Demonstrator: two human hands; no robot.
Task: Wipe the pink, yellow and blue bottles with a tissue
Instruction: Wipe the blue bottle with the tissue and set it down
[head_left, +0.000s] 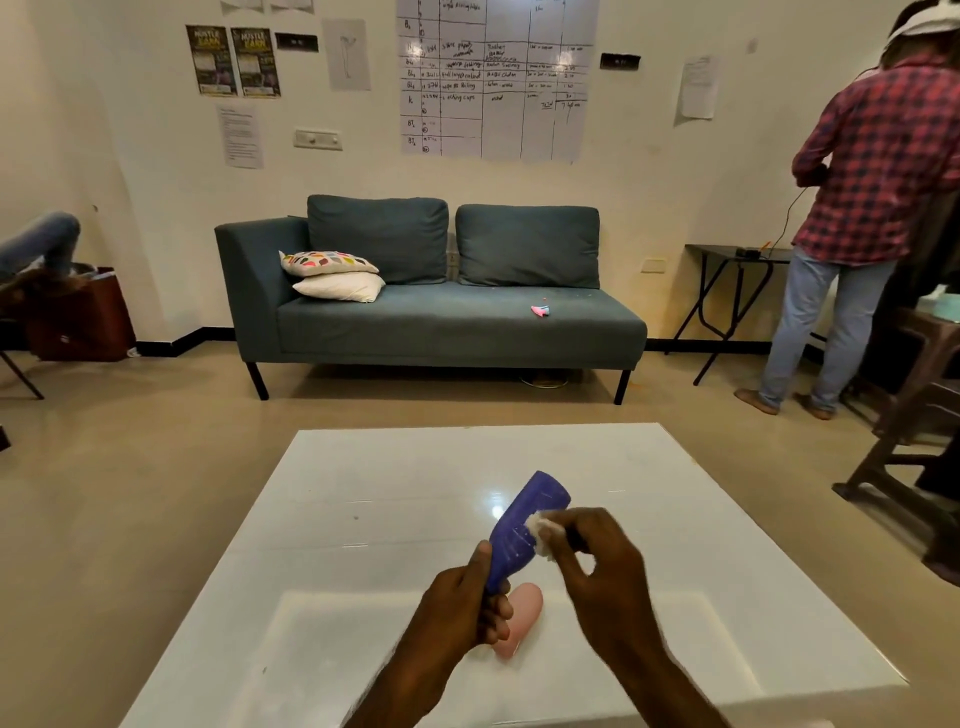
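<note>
The left hand (470, 603) is clamped around the lower end of the blue bottle (524, 525), holding it tilted above the white surface (363, 519). The right hand (602, 561) pinches a crumpled tissue (540, 532) against the bottle's side. The pink bottle (522, 621) lies on the surface just beneath the hands

You can read "HUSTLE EARN" on two wall posters (232, 61); whiteboard sheet (496, 78) shows "B4", "k", handwriting mostly illegible.
</note>
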